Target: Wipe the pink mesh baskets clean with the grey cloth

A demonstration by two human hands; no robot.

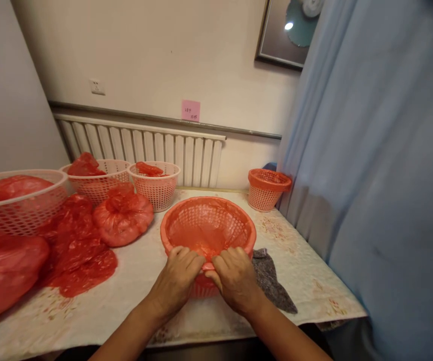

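A red plastic bag (pixel 209 228) lines a pale plastic basket (pixel 203 287) in front of me. The bag's edge is folded over the rim all the way round, and the basket's holes show through the film. My left hand (pixel 181 273) is closed over the near rim, fingers curled inward on the bag. Close beside it, my right hand (pixel 235 276) grips the same near edge, its thumb on the outside below the rim. A grey cloth (pixel 271 281) lies just right of the basket.
Left are white baskets (pixel 155 186) holding red bags, a loose red bag (pixel 77 250), a tied, filled red bag (pixel 124 218) and another bulging one (pixel 6 273). A small bag-lined basket (pixel 264 193) stands back right, by a blue curtain (pixel 370 150). A radiator (pixel 156 145) lines the wall.
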